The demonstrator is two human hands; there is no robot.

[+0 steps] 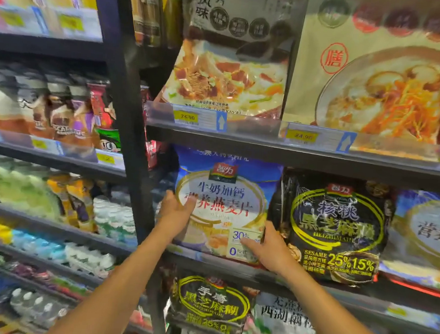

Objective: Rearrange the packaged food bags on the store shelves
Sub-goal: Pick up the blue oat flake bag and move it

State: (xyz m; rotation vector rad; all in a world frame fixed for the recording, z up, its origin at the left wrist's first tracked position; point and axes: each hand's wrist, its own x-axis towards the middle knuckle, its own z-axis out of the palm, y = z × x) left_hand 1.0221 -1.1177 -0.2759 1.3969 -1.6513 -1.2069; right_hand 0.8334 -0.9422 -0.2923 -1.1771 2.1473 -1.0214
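A blue oatmeal bag (224, 201) with a white oval label stands upright on the middle shelf (232, 269). My left hand (175, 216) grips its left edge, thumb across the front. My right hand (268, 247) holds its lower right corner, fingers over the white panel. Right beside it stands a black sesame-paste bag (337, 229), touching my right hand's back. Another blue oatmeal bag (429, 236) shows at the far right, partly cut off.
Two large noodle-picture bags (229, 62) (379, 74) fill the shelf above, with yellow price tags (186, 117) on its rail. Below sit another black bag (210, 303) and a white bag (283, 322). A black upright post (129, 133) separates drink and snack shelves on the left.
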